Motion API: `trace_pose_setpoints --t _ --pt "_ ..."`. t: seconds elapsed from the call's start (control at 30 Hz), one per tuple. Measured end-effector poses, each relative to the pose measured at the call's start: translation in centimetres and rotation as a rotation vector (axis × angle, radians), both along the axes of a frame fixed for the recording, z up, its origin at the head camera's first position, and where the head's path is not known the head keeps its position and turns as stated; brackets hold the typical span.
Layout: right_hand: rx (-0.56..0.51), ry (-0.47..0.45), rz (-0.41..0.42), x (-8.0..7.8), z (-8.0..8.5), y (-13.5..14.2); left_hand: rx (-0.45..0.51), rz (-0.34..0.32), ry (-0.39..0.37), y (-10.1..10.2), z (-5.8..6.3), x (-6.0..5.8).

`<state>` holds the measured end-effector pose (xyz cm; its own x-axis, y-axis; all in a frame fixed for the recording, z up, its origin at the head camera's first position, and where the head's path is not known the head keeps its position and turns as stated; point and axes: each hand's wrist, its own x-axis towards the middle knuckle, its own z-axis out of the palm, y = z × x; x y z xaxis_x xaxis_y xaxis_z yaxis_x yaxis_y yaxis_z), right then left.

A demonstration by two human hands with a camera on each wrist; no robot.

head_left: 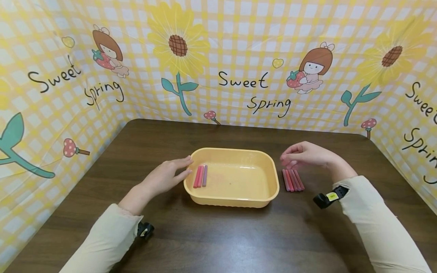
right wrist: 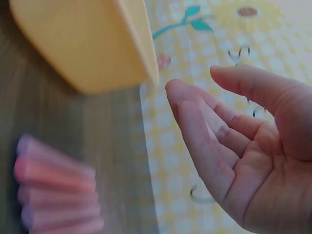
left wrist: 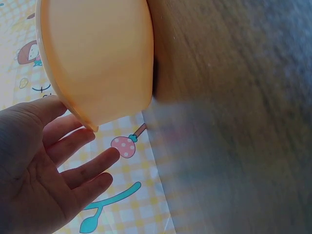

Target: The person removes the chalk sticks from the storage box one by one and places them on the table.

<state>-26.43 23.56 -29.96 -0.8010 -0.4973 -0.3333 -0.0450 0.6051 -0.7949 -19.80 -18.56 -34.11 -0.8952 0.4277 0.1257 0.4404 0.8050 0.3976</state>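
Note:
A yellow plastic basin (head_left: 232, 201) stands mid-table. Inside, against its left end, lie two pink chalk-like sticks (head_left: 197, 177) and a purple one (head_left: 205, 176) side by side. My left hand (head_left: 164, 175) rests its fingertips at the basin's left rim, fingers extended; in the left wrist view the thumb (left wrist: 48, 108) meets that rim. To the right of the basin, a row of several pink and reddish sticks (head_left: 293, 180) lies on the table. Just beyond that row hovers my right hand (head_left: 308, 154), fingers loosely bent, nothing between thumb and fingers.
The dark wood-grain table (head_left: 225, 239) is backed by a yellow checked cloth (head_left: 239, 38) printed with sunflowers and lettering. Each wrist wears a black camera strap, such as the right one (head_left: 331, 196). A faint pink smudge marks the basin's floor.

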Motion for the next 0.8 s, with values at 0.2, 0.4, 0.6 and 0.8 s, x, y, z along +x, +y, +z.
trace_pose_setpoints --t 0.2,0.4,0.6,0.8 --pt "-0.049 -0.078 -0.017 -0.1 0.8 -3.6 -0.004 0.001 -0.003 0.0 0.0 0.0" --pt "-0.012 -0.061 0.015 -0.3 1.4 -6.9 -0.008 0.0 0.004 0.0 0.0 0.0" --pt "0.055 0.022 0.162 -0.9 1.5 -9.8 -0.004 0.0 0.008 0.1 0.0 0.0" --pt "0.083 0.028 0.251 -1.6 1.0 -12.5 -0.004 0.0 0.01 0.0 0.1 0.0"
